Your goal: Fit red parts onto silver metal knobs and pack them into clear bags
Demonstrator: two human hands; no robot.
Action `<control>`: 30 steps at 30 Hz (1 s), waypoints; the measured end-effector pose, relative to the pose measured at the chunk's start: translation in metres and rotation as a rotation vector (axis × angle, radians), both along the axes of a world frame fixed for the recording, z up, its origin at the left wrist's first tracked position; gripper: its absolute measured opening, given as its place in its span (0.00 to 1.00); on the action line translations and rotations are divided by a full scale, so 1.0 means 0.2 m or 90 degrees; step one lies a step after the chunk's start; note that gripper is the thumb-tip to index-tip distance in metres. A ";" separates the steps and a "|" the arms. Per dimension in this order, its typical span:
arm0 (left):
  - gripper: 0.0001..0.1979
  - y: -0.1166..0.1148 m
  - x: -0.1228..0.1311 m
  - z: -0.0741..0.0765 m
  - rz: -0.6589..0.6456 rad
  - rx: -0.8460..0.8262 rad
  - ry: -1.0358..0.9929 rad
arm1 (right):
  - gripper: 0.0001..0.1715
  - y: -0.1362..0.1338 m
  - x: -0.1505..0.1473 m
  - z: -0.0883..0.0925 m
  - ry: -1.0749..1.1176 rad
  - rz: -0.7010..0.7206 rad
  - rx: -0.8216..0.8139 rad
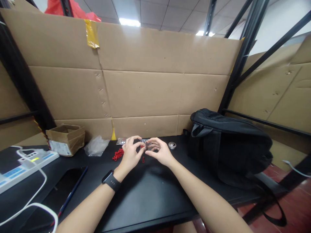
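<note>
My left hand (131,152), with a dark watch (111,180) on its wrist, is closed with thumb and fingers pinched together over the black table. My right hand (160,150) meets it from the right, its fingers curled and pinched too. Between the fingertips sits a small dark piece (146,147) with a bit of red beside it, too small to name. Just below the fingertips shows a short red cord piece (143,159). A pile of red cords (118,154) lies left of my left hand. Small clear plastic packets (120,141) lie behind the hands, partly hidden.
A round clear spool (172,145) lies to the right, before a black backpack (233,145). On the left are a crumpled plastic bag (97,146), an open cardboard box (66,139), a white power strip (29,166) with cables and a dark tablet (60,194). Cardboard (143,94) walls the back.
</note>
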State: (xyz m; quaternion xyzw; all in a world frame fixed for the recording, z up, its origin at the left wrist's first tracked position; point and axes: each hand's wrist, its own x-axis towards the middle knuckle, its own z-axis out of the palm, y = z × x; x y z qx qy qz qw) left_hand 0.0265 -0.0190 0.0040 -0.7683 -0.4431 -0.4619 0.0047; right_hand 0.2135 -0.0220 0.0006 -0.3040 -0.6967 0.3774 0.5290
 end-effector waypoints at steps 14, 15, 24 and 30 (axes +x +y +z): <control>0.05 0.01 -0.01 -0.01 -0.022 -0.032 0.024 | 0.31 0.01 0.00 -0.01 0.003 0.000 -0.002; 0.05 0.01 -0.01 -0.01 -0.021 -0.027 0.029 | 0.31 0.01 0.00 -0.02 0.006 0.002 -0.006; 0.07 0.05 -0.02 -0.02 -0.062 -0.086 -0.030 | 0.14 0.01 0.04 0.02 -0.104 -0.038 0.086; 0.10 0.09 -0.01 -0.07 -0.149 -0.147 -0.073 | 0.04 0.02 0.05 0.03 -0.151 -0.116 0.207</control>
